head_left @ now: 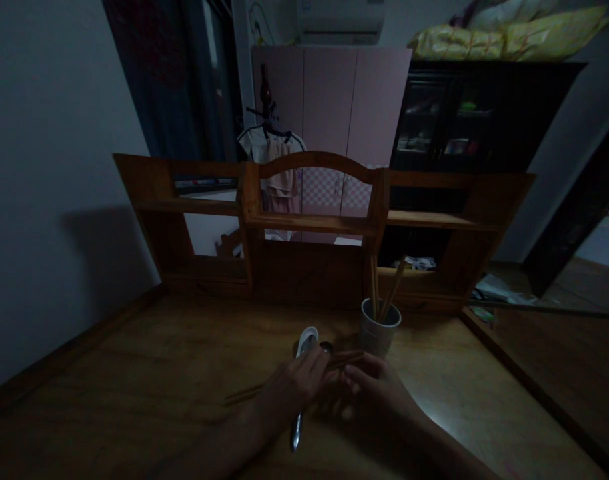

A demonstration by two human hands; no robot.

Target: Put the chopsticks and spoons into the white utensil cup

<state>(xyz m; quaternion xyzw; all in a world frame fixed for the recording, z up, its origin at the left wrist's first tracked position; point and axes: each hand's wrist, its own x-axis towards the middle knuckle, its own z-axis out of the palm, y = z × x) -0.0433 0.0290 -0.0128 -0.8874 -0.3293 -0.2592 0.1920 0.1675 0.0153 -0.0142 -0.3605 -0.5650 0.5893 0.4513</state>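
Note:
A pair of chopsticks (244, 393) runs slantwise beneath my left hand (299, 380) and out toward my right. My left hand is closed round their middle. At their right end, the fingers of my right hand (377, 377) pinch them. Just beyond my left hand lies a pale spoon (308, 332) on the desk, and a dark round spoon bowl (327, 347) shows beside it. A shiny metal handle (297, 433) sticks out below my left wrist; which spoon it belongs to is hidden. Behind my right hand stands a light cup (377, 337) with several chopsticks (384, 300) upright in it.
The wooden desk (184, 360) has a raised shelf unit (309, 223) along its back edge. A wall (59, 200) borders the left side. Farther off are a pink wardrobe (329, 100), hanging clothes (279, 160) and a dark cabinet (504, 120). The room is dim.

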